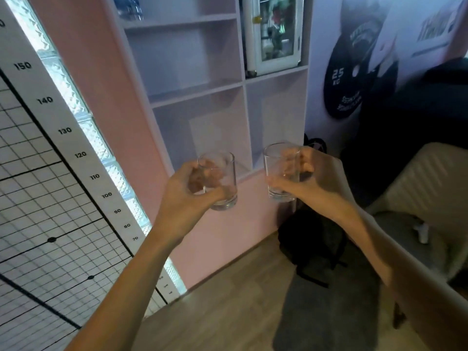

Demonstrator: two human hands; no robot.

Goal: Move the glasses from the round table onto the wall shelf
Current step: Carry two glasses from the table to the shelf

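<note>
I hold two clear empty drinking glasses upright in front of the white wall shelf (244,79). My left hand (186,191) is wrapped around the left glass (222,181). My right hand (310,181) grips the right glass (277,171) from its right side. Both glasses hang in the air at about the level of the shelf's lowest board, just in front of its two bottom compartments, which look bare. The round table is out of view.
A glass-door cabinet (276,31) fills the shelf's upper right compartment and a clear container (129,7) stands top left. A black backpack (311,239) lies on the floor below. A beige armchair (425,188) is at right, a height chart (63,138) at left.
</note>
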